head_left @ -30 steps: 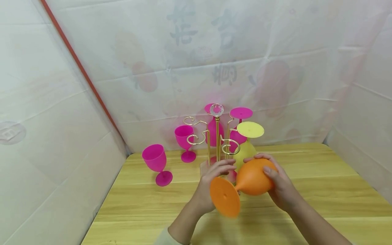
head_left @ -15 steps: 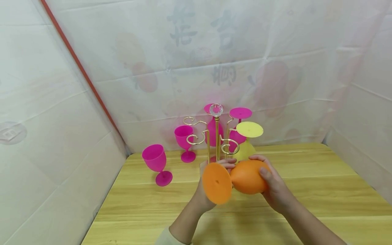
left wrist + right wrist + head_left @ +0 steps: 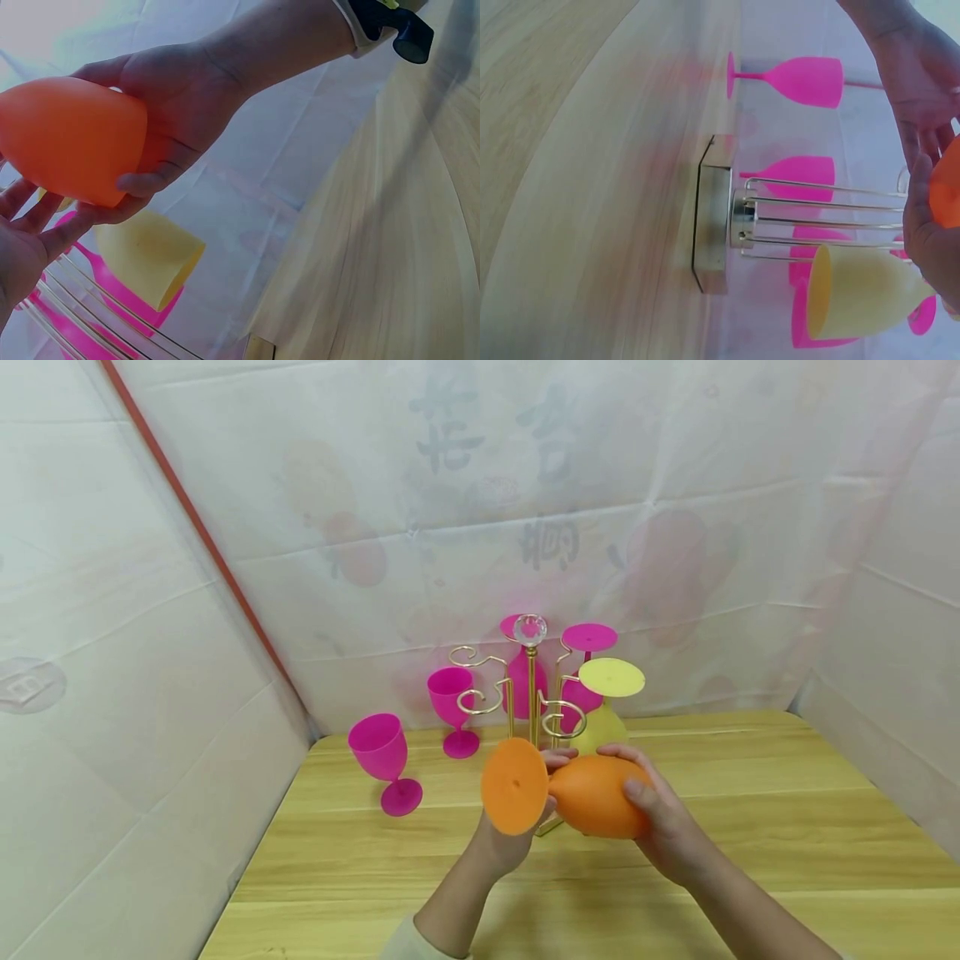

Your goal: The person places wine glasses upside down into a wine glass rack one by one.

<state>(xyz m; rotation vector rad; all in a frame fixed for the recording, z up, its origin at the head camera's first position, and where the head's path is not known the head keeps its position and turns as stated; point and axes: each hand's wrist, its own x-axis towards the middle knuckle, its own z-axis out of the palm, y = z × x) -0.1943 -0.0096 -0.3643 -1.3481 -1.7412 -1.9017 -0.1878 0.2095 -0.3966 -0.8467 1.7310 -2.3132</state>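
In the head view an orange goblet (image 3: 600,797) lies sideways in the air, its round foot (image 3: 514,787) facing me on the left. My right hand (image 3: 667,818) grips the bowl near its rim, thumb on the near side. My left hand (image 3: 506,843) is behind the foot and partly hidden by it, its fingers reaching past the stem. In the left wrist view, the left hand's fingers (image 3: 41,221) are spread and fairly straight beside the bowl (image 3: 75,142). Just behind the hands stands a gold wire rack (image 3: 533,693) with curled hooks and a crystal knob.
A yellow goblet (image 3: 611,677) and two pink goblets, one with its foot (image 3: 590,637) at back right, hang upside down on the rack. Two more pink goblets (image 3: 378,747) stand upright to its left. White printed sheeting (image 3: 480,527) encloses the wooden table (image 3: 337,877).
The orange goblet has moved left with my right hand, and its foot has swung up and left across my left hand. The rack and other goblets stay put.
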